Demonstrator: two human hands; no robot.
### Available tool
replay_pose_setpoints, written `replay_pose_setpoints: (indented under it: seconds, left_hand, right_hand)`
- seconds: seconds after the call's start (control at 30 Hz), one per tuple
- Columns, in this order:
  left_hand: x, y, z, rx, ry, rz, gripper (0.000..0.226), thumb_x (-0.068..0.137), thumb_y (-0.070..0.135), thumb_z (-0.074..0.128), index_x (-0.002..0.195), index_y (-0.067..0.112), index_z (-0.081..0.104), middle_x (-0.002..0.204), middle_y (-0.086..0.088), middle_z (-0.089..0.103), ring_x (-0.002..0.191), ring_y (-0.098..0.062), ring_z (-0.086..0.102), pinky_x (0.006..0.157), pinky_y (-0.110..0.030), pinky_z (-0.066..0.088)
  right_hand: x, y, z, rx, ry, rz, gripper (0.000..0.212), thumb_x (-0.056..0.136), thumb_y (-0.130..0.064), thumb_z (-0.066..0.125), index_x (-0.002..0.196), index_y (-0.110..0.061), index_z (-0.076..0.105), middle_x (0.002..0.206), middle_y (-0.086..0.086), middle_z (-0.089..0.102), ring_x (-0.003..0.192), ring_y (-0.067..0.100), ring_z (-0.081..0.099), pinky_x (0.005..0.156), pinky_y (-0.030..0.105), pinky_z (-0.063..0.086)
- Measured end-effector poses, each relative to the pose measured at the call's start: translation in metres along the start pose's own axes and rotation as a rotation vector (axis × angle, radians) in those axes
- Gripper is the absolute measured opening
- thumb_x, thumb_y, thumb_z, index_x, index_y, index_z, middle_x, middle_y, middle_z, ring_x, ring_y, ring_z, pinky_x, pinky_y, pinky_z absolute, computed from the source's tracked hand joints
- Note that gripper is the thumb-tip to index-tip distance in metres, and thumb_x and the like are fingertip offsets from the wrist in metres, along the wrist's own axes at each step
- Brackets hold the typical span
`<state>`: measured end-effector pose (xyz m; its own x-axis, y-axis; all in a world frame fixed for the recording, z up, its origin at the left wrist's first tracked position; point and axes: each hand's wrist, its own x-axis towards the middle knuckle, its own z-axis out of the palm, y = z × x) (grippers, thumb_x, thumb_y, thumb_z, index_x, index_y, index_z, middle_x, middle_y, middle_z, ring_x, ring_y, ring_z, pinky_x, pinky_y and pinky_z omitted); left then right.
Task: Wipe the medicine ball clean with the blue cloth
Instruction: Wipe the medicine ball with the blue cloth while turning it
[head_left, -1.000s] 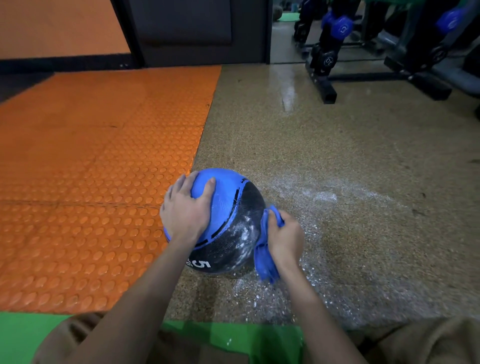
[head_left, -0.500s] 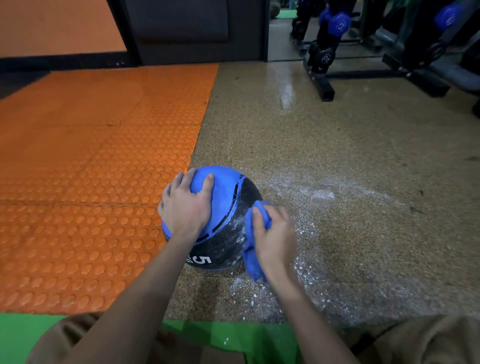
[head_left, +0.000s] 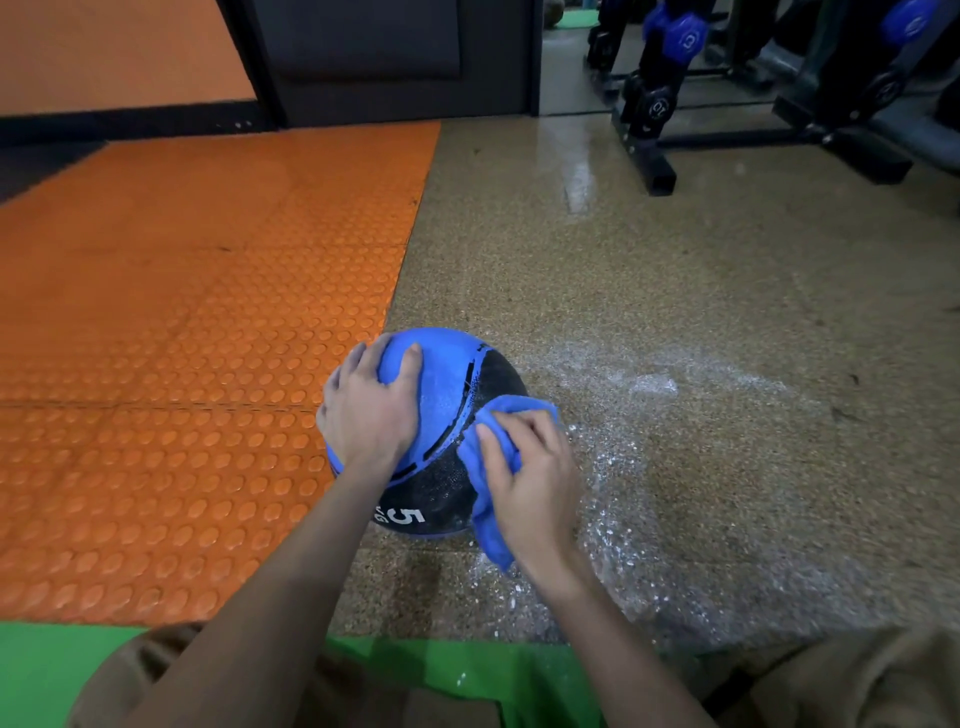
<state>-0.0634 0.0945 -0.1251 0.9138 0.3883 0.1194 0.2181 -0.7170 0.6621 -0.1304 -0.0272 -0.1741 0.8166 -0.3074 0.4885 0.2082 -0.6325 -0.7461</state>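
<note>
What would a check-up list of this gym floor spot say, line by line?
Surface: speckled floor, with a glistening whitish patch to the right of the ball.
Job's things: medicine ball on the floor, blue and black, marked 5; blue cloth bunched against its right side.
Clutter: nothing seen.
Hands: left hand rests spread on top of the ball; right hand grips the cloth against the ball.
Cables: nothing seen.
Surroundings: orange studded mat to the left, green mat nearest the person, dumbbell rack at the far right.
</note>
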Motion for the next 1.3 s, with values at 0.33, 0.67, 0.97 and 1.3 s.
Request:
replay_pose_setpoints:
  seconds: [0.33,0.67,0.97,1.3]
  left_hand:
    - [-0.004,0.005,0.000,0.003,0.011,-0.030,0.049,0.091,0.057,0.041,0.135,0.036,0.047,0.148,0.008,0.037,0.138,-0.024,0.028,0.110,-0.047,0.020]
    - [-0.003,0.008,0.003,0.018,0.032,-0.048,0.047,0.090,0.056,0.042,0.133,0.037,0.048,0.146,0.009,0.040,0.136,-0.025,0.031,0.109,-0.047,0.022]
    - [0.002,0.008,0.004,0.040,0.015,-0.052,0.049,0.090,0.059,0.040,0.133,0.037,0.047,0.146,0.009,0.039,0.135,-0.025,0.030,0.107,-0.047,0.021]
    - [0.002,0.014,0.007,0.050,0.016,-0.082,0.051,0.090,0.058,0.040,0.136,0.036,0.045,0.148,0.008,0.036,0.136,-0.025,0.027,0.107,-0.047,0.021]
  right_hand:
    - [-0.002,0.000,-0.001,-0.097,0.045,-0.094,0.031,0.087,-0.038,0.048,0.094,-0.018,0.071,0.089,-0.003,0.063,0.077,0.017,0.055,0.063,0.025,0.044]
    - [0.051,0.004,0.005,-0.167,-0.069,0.070,0.032,0.091,-0.038,0.046,0.102,-0.017,0.067,0.099,0.002,0.061,0.089,0.024,0.055,0.072,0.033,0.046]
    - [0.024,-0.009,0.004,-0.191,0.003,-0.116,0.026,0.088,-0.037,0.053,0.092,-0.017,0.068,0.090,0.001,0.062,0.080,0.027,0.056,0.063,0.031,0.046]
    - [-0.009,-0.009,0.008,-0.135,0.072,-0.081,0.026,0.088,-0.036,0.050,0.095,-0.019,0.068,0.092,-0.003,0.057,0.080,0.019,0.049,0.070,0.030,0.042]
